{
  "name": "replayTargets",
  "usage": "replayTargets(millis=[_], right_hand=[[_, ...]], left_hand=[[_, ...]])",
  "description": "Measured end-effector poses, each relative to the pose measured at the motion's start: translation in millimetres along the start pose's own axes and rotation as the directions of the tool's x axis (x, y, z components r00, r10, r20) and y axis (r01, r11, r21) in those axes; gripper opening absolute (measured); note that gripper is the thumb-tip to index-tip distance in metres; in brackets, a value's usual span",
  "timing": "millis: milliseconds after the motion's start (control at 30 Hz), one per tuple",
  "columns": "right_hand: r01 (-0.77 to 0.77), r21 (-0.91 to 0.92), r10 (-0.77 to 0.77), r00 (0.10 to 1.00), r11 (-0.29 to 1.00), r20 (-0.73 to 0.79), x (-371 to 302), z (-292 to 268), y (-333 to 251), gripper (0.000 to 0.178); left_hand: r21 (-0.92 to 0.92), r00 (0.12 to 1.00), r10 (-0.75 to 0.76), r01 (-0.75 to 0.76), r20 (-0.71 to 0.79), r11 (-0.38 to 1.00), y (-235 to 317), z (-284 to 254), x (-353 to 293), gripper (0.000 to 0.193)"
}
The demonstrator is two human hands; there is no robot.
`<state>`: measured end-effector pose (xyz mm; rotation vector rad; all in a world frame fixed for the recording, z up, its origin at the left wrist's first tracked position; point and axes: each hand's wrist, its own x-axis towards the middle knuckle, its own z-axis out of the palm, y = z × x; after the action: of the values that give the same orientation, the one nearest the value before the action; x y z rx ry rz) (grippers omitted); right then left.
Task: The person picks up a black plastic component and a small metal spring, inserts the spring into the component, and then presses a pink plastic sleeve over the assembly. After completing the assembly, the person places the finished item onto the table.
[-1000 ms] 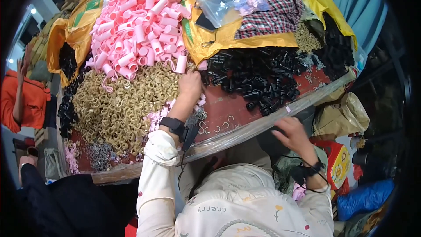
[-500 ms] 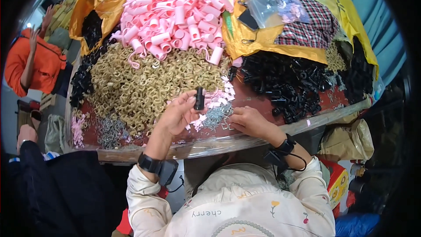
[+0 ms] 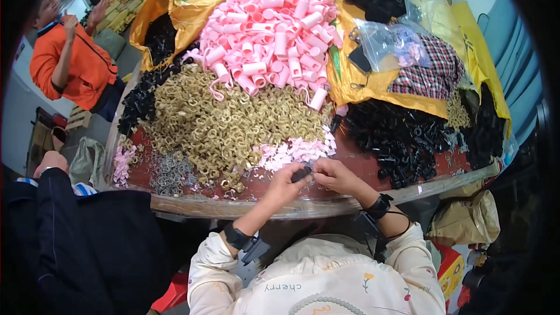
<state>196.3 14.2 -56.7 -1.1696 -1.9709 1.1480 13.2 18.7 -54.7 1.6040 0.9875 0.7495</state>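
Near the table's front edge, my left hand point(image 3: 284, 185) is closed round a small black plastic cylinder point(image 3: 301, 174). Close beside it, my right hand point(image 3: 335, 175) has its fingertips pinched together at the cylinder's right end. Whatever those fingertips hold is too small or hidden to make out. Just beyond both hands lies a scatter of small pale pink pieces point(image 3: 294, 153). A broad heap of tan ring-shaped parts point(image 3: 227, 122) spreads to their left.
Pink tubes with straps point(image 3: 274, 41) are piled at the back, black plastic parts point(image 3: 396, 140) at the right. Grey metal wire pieces point(image 3: 169, 174) lie front left. Yellow sacks point(image 3: 154, 17) and checked cloth point(image 3: 429, 67) line the far side. A person in orange point(image 3: 76, 64) stands left; a dark-sleeved person point(image 3: 87, 221) is nearer.
My left hand has moved right and nearer with the black cylinder, meeting my right hand. My right hand has left the metal wire pieces. The whole view has shifted a little.
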Motion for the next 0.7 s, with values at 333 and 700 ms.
replayTargets(millis=[333,700], right_hand=[[-0.365,0.798,0.205,0.931,0.479,0.302,12.3,-7.3,3.0,0.009],[-0.383,0.799,0.301,0.916,0.465,0.264,17.5,0.4,-3.6,0.012]], left_hand=[[-0.233,0.995,-0.095,0.087,-0.023,0.969,-0.7,1.2,15.0,0.015],[-0.297,0.994,-0.067,0.038,-0.088,0.954,-6.9,2.7,18.3,0.013]])
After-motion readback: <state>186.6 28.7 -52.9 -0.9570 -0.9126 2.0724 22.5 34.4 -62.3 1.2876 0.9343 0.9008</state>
